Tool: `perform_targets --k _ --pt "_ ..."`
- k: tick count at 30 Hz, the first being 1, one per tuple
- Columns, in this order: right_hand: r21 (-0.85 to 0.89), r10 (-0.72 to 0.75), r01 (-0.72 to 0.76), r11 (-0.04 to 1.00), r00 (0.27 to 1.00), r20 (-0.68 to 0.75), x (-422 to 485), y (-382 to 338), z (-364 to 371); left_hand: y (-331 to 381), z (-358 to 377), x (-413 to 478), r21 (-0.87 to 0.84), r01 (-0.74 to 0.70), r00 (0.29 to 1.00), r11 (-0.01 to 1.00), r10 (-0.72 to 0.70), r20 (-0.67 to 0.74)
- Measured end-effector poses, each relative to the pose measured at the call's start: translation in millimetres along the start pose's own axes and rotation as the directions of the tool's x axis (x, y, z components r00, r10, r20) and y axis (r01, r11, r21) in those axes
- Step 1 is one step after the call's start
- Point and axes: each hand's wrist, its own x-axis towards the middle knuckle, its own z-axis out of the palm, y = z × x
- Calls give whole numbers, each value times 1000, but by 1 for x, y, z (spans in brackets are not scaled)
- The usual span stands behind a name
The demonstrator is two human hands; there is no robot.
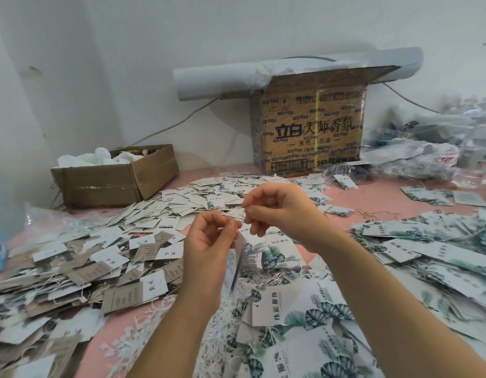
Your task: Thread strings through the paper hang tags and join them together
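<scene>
Heaps of strung brown tags crowd the surface's left edge; loose tags beyond suggest much threading remains. At centre, my left hand pinches a small tag stack; my right hand pinches a faint string at its top.

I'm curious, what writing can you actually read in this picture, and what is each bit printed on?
"立白 大师香氛": front of the big brown carton.
"天然…衣液": line beneath; the yellow strap covers one character.
"7910112…": carton's top edge; the rest blurs.
"…服饰": leaf-print tags; first characters unsure.
Brown tags and the held tag: print too blurred to read.
</scene>
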Motion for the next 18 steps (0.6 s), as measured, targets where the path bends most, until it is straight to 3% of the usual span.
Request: perform_targets --k 5,18 --pt "23 16 -17 1000 999 48 0 2 1 0 1 0 29 -25 1000 999 25 6" --pt "-249 -44 68 966 994 102 0 -1 5 0 1 -2 21 -22 998 1000 21 51"
